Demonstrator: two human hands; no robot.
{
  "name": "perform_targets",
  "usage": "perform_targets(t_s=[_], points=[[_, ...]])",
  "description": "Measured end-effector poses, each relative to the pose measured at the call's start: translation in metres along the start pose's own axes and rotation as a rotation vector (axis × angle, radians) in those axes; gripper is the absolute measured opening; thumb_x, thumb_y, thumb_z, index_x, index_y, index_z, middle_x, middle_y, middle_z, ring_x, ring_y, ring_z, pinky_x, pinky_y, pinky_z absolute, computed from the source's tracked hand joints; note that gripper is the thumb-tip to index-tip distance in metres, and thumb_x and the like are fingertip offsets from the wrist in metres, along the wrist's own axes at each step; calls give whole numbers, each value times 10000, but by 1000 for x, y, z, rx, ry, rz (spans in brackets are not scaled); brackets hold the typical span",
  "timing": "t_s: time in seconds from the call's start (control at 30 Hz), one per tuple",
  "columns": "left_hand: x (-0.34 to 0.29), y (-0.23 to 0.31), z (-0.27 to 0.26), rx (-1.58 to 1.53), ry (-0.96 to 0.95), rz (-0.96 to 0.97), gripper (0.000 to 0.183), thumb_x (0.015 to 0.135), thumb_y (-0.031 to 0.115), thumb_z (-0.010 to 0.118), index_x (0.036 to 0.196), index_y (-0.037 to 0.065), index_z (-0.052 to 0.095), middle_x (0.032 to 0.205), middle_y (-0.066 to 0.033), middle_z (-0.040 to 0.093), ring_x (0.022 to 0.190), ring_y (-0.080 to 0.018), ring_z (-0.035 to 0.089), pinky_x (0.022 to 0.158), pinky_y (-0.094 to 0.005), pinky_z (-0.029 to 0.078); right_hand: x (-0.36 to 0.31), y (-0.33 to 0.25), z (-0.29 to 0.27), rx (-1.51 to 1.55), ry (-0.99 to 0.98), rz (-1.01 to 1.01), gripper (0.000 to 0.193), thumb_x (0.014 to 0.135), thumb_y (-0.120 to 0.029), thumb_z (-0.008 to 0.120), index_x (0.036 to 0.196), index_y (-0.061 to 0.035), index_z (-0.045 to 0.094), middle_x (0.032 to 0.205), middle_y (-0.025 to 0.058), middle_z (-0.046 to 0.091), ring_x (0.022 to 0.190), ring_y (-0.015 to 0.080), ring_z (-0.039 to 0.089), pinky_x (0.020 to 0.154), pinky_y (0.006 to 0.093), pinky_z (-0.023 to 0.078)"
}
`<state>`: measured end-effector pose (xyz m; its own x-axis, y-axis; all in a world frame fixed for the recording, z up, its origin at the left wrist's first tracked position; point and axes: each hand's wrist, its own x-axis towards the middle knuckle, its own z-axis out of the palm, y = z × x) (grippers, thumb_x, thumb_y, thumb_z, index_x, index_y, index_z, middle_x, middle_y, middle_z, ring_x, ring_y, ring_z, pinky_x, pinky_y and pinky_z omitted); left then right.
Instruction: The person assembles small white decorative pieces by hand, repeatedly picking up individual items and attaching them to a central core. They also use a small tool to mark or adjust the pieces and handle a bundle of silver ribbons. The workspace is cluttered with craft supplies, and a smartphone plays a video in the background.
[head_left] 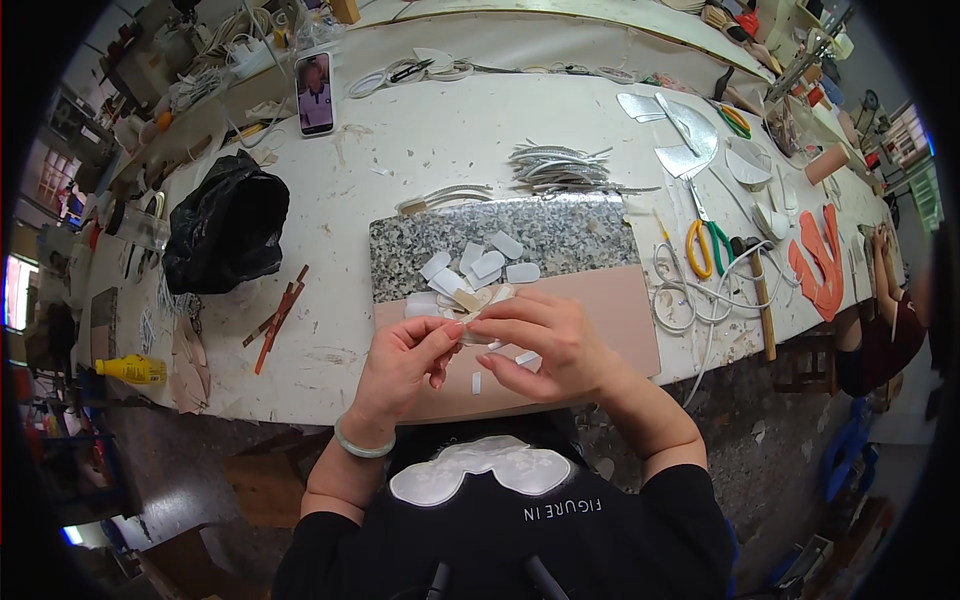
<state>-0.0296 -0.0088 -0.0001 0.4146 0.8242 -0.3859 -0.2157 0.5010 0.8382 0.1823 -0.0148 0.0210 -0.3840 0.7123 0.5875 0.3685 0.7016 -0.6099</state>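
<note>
A long white worktable (420, 140), scuffed and littered with scraps, curves across a cluttered workshop. At its far left edge lies a yellow bottle (131, 369) on its side; beyond it a crumpled black plastic bag (225, 230) sits near a few reddish-brown strips (277, 318). A smartphone (315, 93) lies with its screen lit toward the table's back.

At the near edge, in the middle, a speckled granite slab (560, 235) meets a pink board (610, 310), with small white cut pieces (480, 265) scattered across the seam. Over the board the left hand (400, 365), a pale green bangle (362, 445) on its wrist, and the right hand (545, 345) meet, fingertips of both pinched on a small pale piece (472, 300); what exactly it is cannot be told.

Behind the slab lies a bundle of thin grey strips (555, 168). To the right lie yellow-handled scissors (698, 245), a white cord (700, 295), a hammer (760, 295) and orange cut-outs (820, 262). Bare tabletop remains behind the slab; the right end is crowded, and another person (885, 320) sits there.
</note>
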Motion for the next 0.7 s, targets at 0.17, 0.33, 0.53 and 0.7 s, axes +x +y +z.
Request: perform_targets(t_s=[0.17,0.33,0.53,0.7], points=[[-3,4,1,-24,-25,-25,200,898,123,638,1011,-41,660,793,-44,645,598,-70,563,501,-206,493,-6,11,10,42,16,10,292,675,15,711,957,-56,679,861,79,652,679,204,635,559,286,504],[-2,-4,-3,66,-5,33,185,883,96,651,1007,-41,665,800,-54,664,593,-79,576,519,-220,503,-2,4,10,-142,-2,5,264,687,-53,702,946,-87,666,818,39,611,742,207,615,577,324,503],[-7,-5,4,385,22,249,143,888,77,633,978,-27,673,772,-29,661,615,-43,570,515,-193,471,3,3,3,-245,-199,-35,209,693,-104,695,899,-94,657,797,25,584,750,192,584,563,332,495],[-9,-8,6,430,77,271,123,881,71,637,939,-31,675,745,-22,652,596,-35,564,514,-186,468,-7,14,26,-137,-88,-29,127,749,-97,657,872,-68,667,741,25,607,663,158,580,572,307,489]])
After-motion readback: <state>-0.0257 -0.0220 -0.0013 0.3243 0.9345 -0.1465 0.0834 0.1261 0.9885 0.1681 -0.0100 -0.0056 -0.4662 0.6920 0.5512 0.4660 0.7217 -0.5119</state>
